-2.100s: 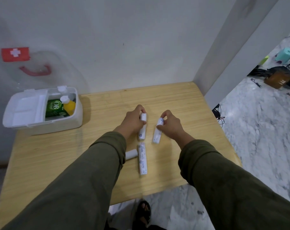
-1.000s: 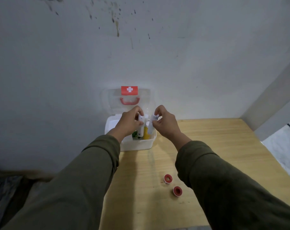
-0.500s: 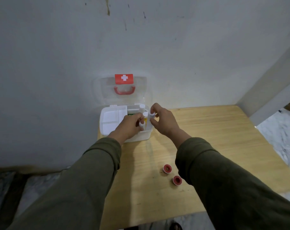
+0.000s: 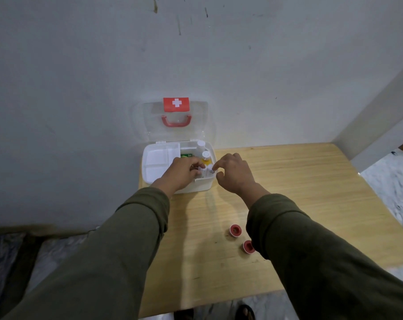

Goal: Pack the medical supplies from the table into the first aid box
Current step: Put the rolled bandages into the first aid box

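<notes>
White tubes (image 4: 206, 172) stood inside the first aid box (image 4: 196, 187), between both hands: left hand (image 4: 183, 173) fingers curled around one, right hand (image 4: 234, 173) fingertips loosely spread, touching another's top.

Both hands reach into the open first aid box (image 4: 205, 185); left hand (image 4: 182, 172) and right hand (image 4: 234, 173) touch white tubes (image 4: 207, 172).
</notes>
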A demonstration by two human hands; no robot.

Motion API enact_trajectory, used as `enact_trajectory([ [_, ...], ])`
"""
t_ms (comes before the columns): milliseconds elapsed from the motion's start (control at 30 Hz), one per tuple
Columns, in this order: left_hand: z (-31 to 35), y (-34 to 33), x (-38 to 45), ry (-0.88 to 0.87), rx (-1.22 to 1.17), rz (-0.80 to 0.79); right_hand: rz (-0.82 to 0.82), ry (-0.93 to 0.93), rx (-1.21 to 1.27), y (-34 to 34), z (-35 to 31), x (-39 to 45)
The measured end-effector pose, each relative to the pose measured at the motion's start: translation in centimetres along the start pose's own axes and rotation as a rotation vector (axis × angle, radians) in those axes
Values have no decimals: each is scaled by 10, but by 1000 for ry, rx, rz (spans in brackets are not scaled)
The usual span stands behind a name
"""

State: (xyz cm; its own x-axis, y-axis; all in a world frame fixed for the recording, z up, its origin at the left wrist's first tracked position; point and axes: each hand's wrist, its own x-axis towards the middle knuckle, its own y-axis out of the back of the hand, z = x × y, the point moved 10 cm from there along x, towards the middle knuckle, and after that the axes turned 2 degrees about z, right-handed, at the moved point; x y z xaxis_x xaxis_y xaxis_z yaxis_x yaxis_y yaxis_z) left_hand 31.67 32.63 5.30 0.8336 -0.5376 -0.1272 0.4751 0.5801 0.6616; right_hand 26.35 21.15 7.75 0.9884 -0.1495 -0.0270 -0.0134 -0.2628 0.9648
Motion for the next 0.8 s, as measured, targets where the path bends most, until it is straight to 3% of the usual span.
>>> enact_trajectory([
  [300,4,1,-6,5,-31,-5,22,-20,86,4,6,-7],
  [633,34,17,-37,-44,6,225,-56,-42,144,1,37,-57],
  [800,58,-13,-70,-89,81,349,-117,-38,193,-14,64,-104],
])
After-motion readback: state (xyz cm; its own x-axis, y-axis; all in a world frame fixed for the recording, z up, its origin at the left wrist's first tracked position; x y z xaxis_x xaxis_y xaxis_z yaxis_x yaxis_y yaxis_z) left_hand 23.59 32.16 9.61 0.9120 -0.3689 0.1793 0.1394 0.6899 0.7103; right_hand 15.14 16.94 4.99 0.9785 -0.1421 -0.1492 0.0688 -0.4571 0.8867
